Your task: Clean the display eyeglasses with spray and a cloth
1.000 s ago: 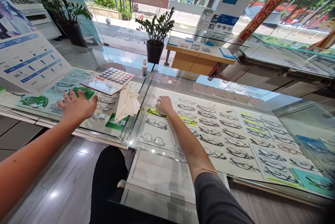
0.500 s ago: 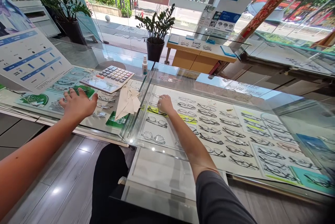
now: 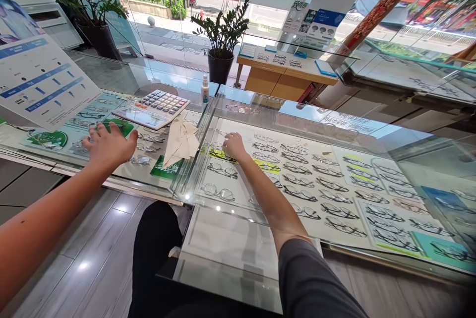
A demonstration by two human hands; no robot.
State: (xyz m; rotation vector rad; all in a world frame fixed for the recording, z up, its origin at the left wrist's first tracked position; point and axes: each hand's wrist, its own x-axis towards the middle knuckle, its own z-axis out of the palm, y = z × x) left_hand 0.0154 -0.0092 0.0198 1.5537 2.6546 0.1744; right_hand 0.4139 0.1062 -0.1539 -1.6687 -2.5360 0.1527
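Observation:
My left hand (image 3: 107,145) lies with its fingers spread on the glass top of the left display counter, above several glasses and a green card. Reaching into the right display case, under its glass top, my right hand (image 3: 235,146) has its fingers curled at a pair of glasses (image 3: 220,132) in the back left row. The fingertips are partly hidden, but they appear closed on this pair. Just in front of that hand, dark-framed glasses (image 3: 222,154) lie on a yellow strip. More glasses (image 3: 222,170) rest in the same column, nearer to me.
A beige cloth (image 3: 181,142), a calculator (image 3: 163,102) and a small spray bottle (image 3: 205,89) stand on the left counter. A printed sheet (image 3: 48,80) rises at the left. A potted plant (image 3: 221,65) stands behind the counters. Rows of glasses (image 3: 330,184) fill the right case.
Both hands keep nearly the same place and pose. Only the view has shifted very slightly.

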